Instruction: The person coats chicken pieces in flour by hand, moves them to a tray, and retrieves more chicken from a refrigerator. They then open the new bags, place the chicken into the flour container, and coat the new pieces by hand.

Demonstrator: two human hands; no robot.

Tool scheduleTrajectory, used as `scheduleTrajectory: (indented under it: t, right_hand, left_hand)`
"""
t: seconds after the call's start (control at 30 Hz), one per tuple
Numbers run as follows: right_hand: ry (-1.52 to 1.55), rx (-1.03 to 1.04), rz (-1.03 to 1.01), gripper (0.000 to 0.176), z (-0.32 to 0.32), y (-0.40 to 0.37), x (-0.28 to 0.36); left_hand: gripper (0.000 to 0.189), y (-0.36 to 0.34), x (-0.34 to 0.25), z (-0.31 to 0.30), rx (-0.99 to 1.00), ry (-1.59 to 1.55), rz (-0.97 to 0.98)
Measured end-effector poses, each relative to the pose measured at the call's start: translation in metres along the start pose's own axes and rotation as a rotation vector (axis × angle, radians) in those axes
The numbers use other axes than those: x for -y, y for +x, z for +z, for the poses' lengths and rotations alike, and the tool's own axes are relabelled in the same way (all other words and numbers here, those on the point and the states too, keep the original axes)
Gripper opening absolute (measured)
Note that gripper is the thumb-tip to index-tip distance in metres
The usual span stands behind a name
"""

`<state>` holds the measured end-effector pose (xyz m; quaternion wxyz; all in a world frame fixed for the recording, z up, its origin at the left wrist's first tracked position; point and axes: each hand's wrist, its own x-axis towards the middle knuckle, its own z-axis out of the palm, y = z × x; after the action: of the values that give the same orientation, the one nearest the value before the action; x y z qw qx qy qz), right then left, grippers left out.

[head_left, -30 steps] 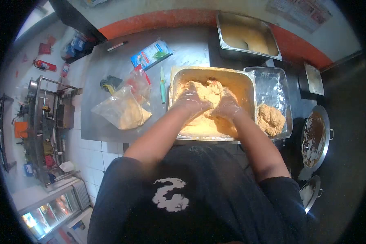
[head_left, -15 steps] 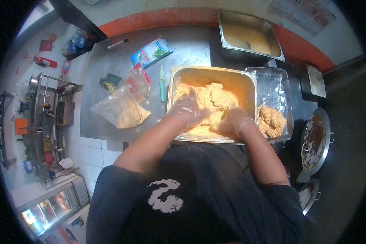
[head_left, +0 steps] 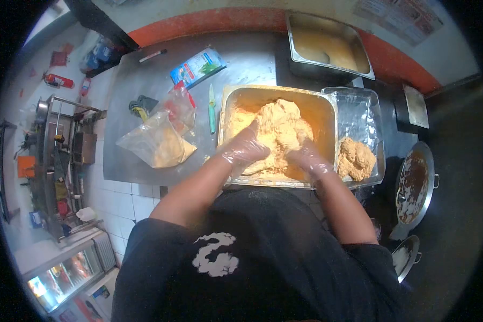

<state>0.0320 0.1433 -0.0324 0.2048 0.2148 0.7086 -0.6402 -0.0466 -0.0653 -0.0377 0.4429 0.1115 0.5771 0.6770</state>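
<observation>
Both hands wear clear plastic gloves and are inside a rectangular metal pan (head_left: 225, 110) of orange-yellow breading flour (head_left: 240, 119). Between them rises a heap of breaded chicken pieces (head_left: 279, 121), thickly coated; single pieces are hard to tell apart. My left hand (head_left: 247, 146) curls round the heap's left side, thumb up. My right hand (head_left: 308, 158) cups its lower right side, its fingertips partly hidden by the coating. Right beside the pan, a clear tray (head_left: 359, 115) carries more breaded chicken (head_left: 356, 160).
Left of the pan lie a green-handled knife (head_left: 212, 115), an open plastic bag of flour (head_left: 166, 147), a blue packet (head_left: 198, 67) and a marker (head_left: 153, 56). A deep pan of cloudy liquid (head_left: 333, 48) stands behind. Large round pans (head_left: 415, 182) are at right.
My hands have closed in on the heap from both sides and lifted it, so it stands taller and nearer the middle of the pan. The view has shifted slightly.
</observation>
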Motion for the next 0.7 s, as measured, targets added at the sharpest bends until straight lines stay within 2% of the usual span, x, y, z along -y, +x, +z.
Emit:
scheduleTrajectory:
  t: [0.1,0.13,0.23,0.27,0.3,0.37,0.4,0.5,0.53,0.63,0.7]
  right_hand:
    - [-0.599,-0.236,-0.042,0.099,-0.018,0.002,-0.003]
    - [-0.772,-0.064,0.269,0.104,-0.013,-0.010,0.048]
    - [-0.919,-0.091,0.085,0.108,0.002,0.019,0.038]
    - [-1.016,-0.067,-0.006,0.105,0.000,0.047,0.013]
    - [-1.114,-0.051,-0.100,0.102,-0.001,0.074,-0.011]
    - [-0.695,-0.098,-0.099,0.089,0.010,0.073,-0.005]
    - [-0.670,-0.092,-0.090,0.067,0.009,0.069,-0.004]
    - [0.075,0.043,-0.122,0.059,0.000,0.035,0.030]
    - [-0.001,0.088,0.042,0.066,-0.013,0.048,0.022]
    - [-0.495,-0.093,0.047,0.076,-0.010,0.011,0.042]
    - [-1.020,-0.022,0.086,0.077,-0.004,-0.003,0.034]
  left_hand:
    - [0.093,0.000,-0.015,-0.005,-0.407,0.945,-0.215]
    - [0.109,0.008,-0.001,-0.014,-0.401,0.922,-0.189]
    - [0.117,0.030,-0.011,0.004,-0.305,1.096,-0.106]
    - [0.120,0.040,-0.010,-0.002,-0.205,1.037,-0.140]
    - [0.116,0.051,-0.005,-0.005,-0.247,1.053,-0.135]
    - [0.107,0.066,0.007,-0.009,-0.328,1.080,-0.133]
    - [0.089,0.069,0.007,-0.016,-0.335,1.022,-0.155]
    - [0.075,0.067,0.022,-0.038,-0.212,0.258,-0.121]
    - [0.083,0.041,-0.005,-0.017,-0.182,-0.048,-0.097]
    - [0.097,0.034,-0.035,-0.014,-0.319,0.935,-0.435]
    - [0.106,0.023,-0.010,-0.009,-0.363,1.165,-0.309]
